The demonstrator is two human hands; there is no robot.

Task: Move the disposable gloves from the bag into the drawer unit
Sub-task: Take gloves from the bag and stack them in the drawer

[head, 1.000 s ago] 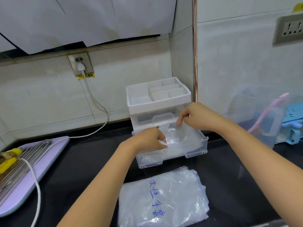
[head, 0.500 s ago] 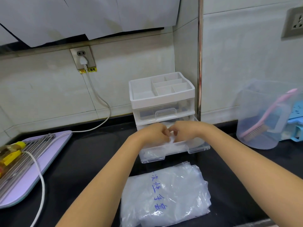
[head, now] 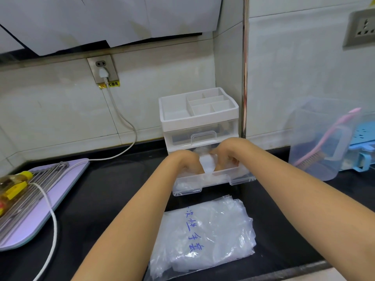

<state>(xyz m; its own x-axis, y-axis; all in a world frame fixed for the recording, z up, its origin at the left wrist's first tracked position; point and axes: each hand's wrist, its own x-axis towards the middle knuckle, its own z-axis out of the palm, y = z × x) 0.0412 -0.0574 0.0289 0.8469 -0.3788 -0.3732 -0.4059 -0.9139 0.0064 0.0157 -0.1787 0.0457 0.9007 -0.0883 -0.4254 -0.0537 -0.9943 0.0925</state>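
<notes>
our left hand (head: 185, 162) and right hand (head: 228, 157) have met, gripping the gloves (head: 207, 166) inside the drawer (head: 215, 179). we judge them nearly stowed.

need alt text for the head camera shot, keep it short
The left hand and right hand hold a folded wad of clear disposable gloves in the pulled-out bottom drawer of a small white drawer unit on a black counter. The printed plastic bag lies flat in front of the drawer; a clear jug holding a pink brush stands to the right.

A pink brush (head: 343, 121) leans inside the clear jug (head: 310, 151).
</notes>
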